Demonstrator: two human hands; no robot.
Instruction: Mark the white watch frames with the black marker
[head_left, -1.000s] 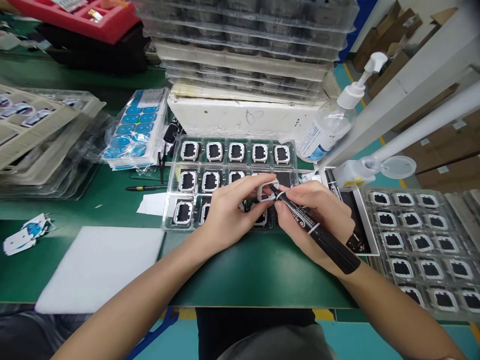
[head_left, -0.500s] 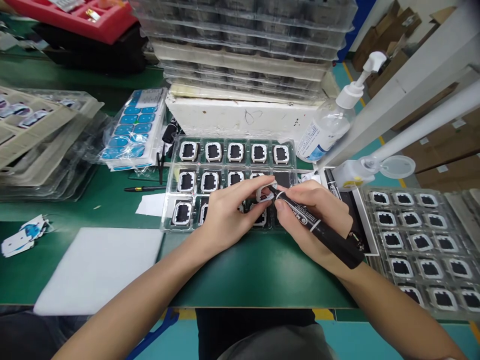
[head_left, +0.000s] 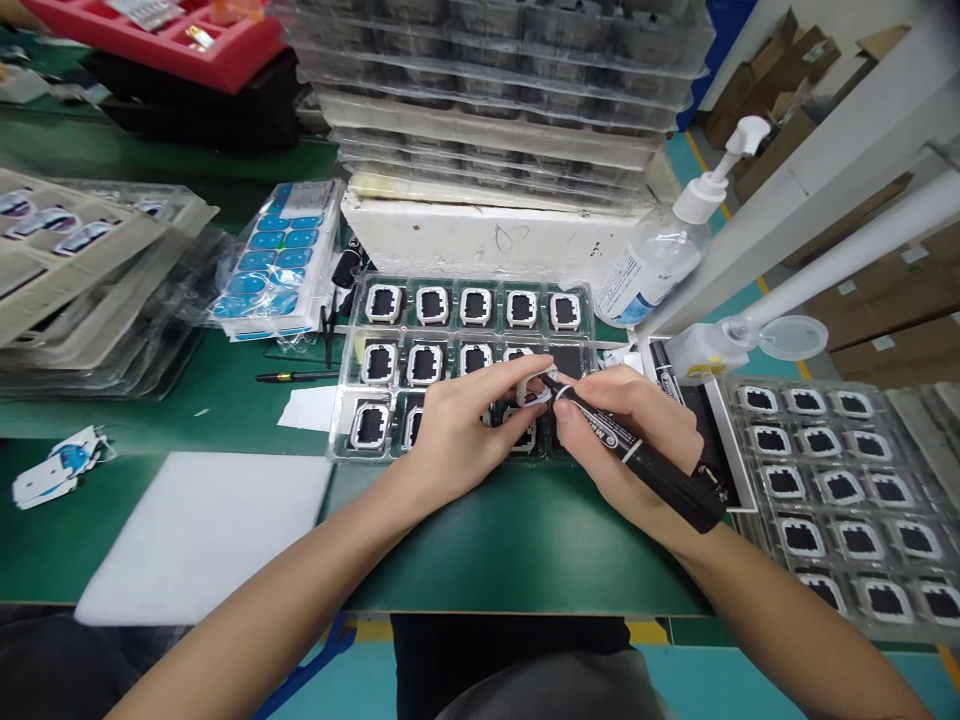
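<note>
My left hand (head_left: 457, 430) pinches a small white watch-case frame (head_left: 534, 389) between thumb and fingers, tilted up above the clear plastic tray (head_left: 341, 420). My right hand (head_left: 630, 425) is closed round a black marker pen (head_left: 637, 455), its tip against or very close to the frame's right side. Exact contact is hard to make out. Under both hands, the tray holds rows of similar white frames (head_left: 475, 306) with dark centres. My hands cover part of its lower rows.
A second tray of frames (head_left: 859, 490) lies at the right, beside pump bottles (head_left: 652, 260). Stacked trays (head_left: 487, 120) rise behind on a white block (head_left: 480, 235). Left are a white foam sheet (head_left: 202, 540), a thin black pen (head_left: 296, 377) and a pack of blue stickers (head_left: 274, 260).
The view has shifted slightly, moving the tray and surroundings a little rightward. Both hands keep their grips, with the marker still at the frame.
</note>
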